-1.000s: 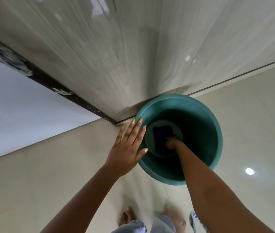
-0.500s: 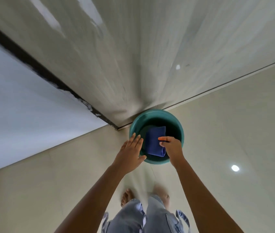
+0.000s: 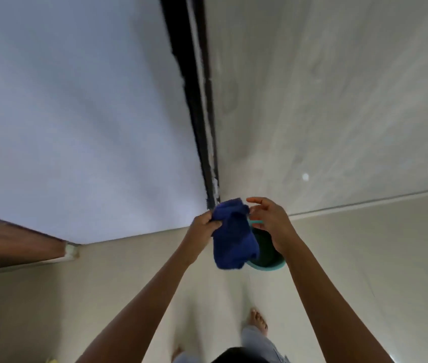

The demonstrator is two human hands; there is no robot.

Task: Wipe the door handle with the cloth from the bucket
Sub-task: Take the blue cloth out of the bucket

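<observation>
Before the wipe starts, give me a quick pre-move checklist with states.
1. Blue cloth out of the teal bucket: ok.
2. Left hand gripping the cloth: ok.
3. Right hand free: ok, fingers spread beside the cloth, no firm grip.
4. Door handle in view: not ok, none visible.
5. Cloth wet: cannot tell.
6. Cloth bunched for wiping: not ok, it hangs loose.

I see the dark blue cloth (image 3: 232, 238) crumpled and hanging loose, lifted clear above the bucket (image 3: 268, 258). The teal bucket sits at the cloth's four o'clock, upright on the floor, mostly hidden, dark inside. No door handle is visible to me.
</observation>
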